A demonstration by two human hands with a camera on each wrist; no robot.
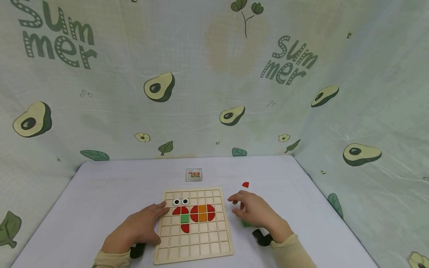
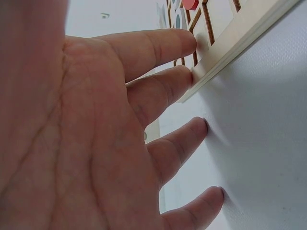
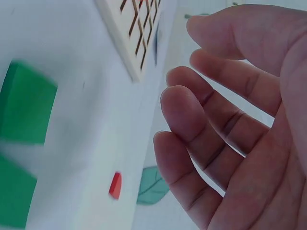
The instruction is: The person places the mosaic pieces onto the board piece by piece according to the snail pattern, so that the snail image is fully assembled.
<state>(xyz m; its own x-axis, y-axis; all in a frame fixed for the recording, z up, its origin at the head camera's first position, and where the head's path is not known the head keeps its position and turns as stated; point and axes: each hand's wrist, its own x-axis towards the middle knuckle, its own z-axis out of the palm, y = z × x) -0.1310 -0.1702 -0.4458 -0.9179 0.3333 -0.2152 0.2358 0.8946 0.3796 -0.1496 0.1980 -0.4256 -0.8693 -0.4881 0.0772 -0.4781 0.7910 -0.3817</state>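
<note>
A wooden grid board (image 1: 201, 245) lies on the white table, with eye discs (image 1: 181, 201), red quarter-round pieces (image 1: 185, 228), orange squares (image 1: 202, 213) and a green square (image 1: 184, 218) set in its cells. My left hand (image 1: 140, 227) rests at the board's left edge; in the left wrist view two fingertips (image 2: 184, 43) touch its rim and the fingers are fairly straight. My right hand (image 1: 253, 210) hovers right of the board, fingers loosely bent, nothing between them. Beneath it are green blocks (image 3: 29, 103), partly hidden in the head view.
A small picture card (image 1: 193, 175) lies behind the board. One loose red quarter-round piece (image 1: 245, 184) sits beyond my right hand. Black wrist-camera parts (image 1: 262, 238) show by the wrists. A patterned cloth (image 1: 201, 93) hangs behind the table.
</note>
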